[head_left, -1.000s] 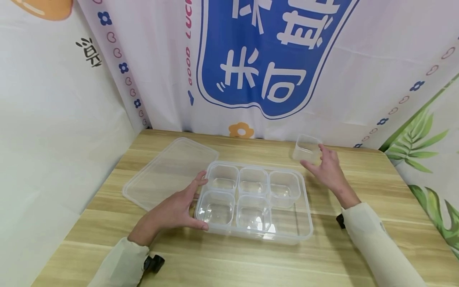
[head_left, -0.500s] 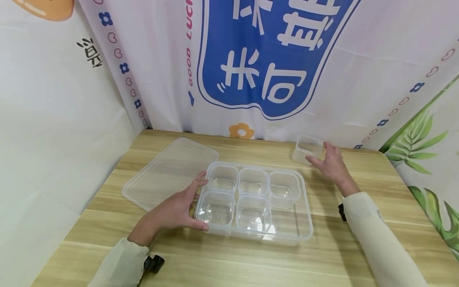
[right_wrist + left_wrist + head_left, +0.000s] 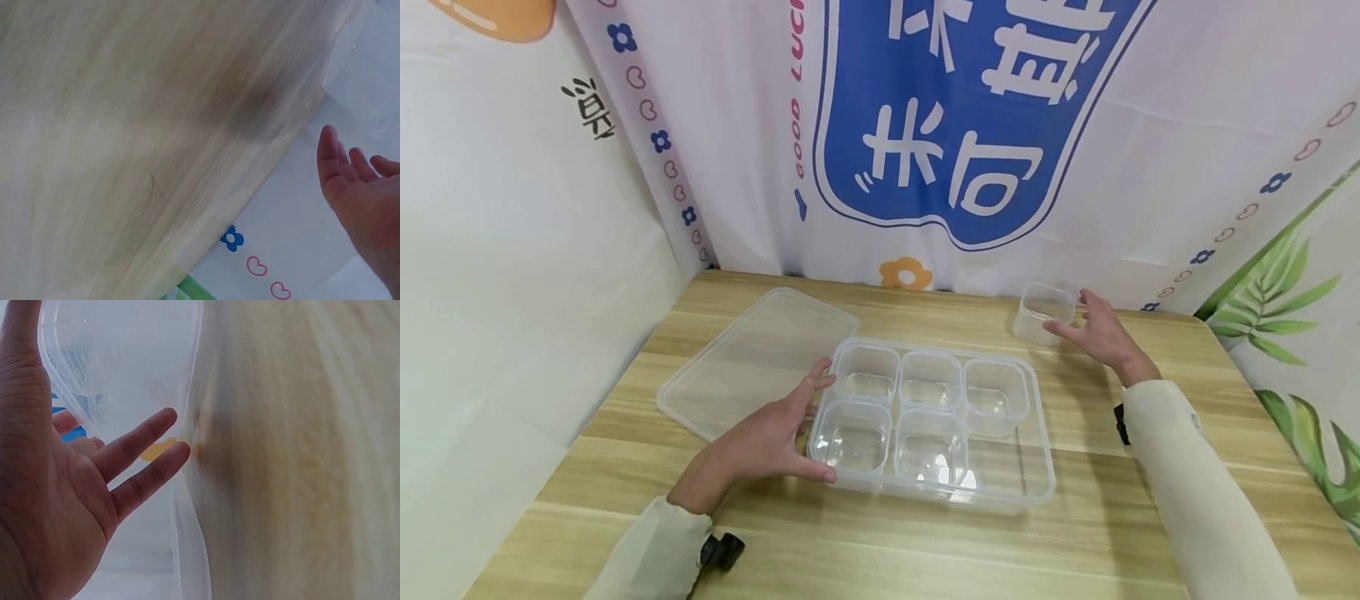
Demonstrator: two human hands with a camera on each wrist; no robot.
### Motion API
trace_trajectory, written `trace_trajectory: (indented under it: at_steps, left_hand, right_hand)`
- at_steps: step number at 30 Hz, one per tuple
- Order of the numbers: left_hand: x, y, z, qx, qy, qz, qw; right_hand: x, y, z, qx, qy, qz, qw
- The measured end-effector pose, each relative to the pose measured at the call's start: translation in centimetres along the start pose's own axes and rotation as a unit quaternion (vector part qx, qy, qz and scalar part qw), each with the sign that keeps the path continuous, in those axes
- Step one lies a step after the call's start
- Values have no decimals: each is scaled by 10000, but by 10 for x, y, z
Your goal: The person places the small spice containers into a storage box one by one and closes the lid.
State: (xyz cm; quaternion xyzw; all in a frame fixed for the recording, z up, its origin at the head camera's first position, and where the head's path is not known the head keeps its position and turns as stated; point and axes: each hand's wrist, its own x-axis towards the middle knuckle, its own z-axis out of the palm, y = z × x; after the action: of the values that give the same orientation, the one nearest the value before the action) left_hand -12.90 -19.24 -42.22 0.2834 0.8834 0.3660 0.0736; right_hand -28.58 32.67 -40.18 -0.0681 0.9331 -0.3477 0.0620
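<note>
A clear plastic box (image 3: 992, 500) lies on the wooden table, with several small clear cups inside; its front right part holds no cup. At the box's left end is my left hand (image 3: 775, 433), thumb by the front rim and fingers spread along the side. In the left wrist view two fingers (image 3: 147, 481) extend straight beside the box wall. One more clear cup (image 3: 1033, 321) stands near the back edge of the table. My right hand (image 3: 1101, 337) is just to its right, thumb and fingers apart, thumb tip overlapping the cup in the head view.
A flat translucent lid (image 3: 737, 358) lies on the table (image 3: 925, 558) behind and left of the box. Printed cloth (image 3: 745, 183) hangs right behind the back edge. A white cloth with green leaves (image 3: 1292, 333) is at the right.
My right hand has shifted a little right, drawing its fingers off the back cup, which stays in place. The left hand and box have not moved.
</note>
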Motion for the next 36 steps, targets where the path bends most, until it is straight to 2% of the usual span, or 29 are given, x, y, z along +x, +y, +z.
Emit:
trace_trajectory:
  at_steps: [5,11,22,36]
  left_hand:
    - [0,-1,0,-13,-35,-18,10000]
    - [0,0,1,-167,-52,-23,9998]
    - [1,-2,0,-221,-76,5,9997]
    - [1,-2,-1,-360,-142,-45,9992]
  right_hand:
    - [3,4,0,124,-69,15,9999]
    - [9,8,-1,-76,45,-78,9999]
    - [13,4,-1,-104,89,-216,9997]
    - [14,2,1,235,240,-457,9984]
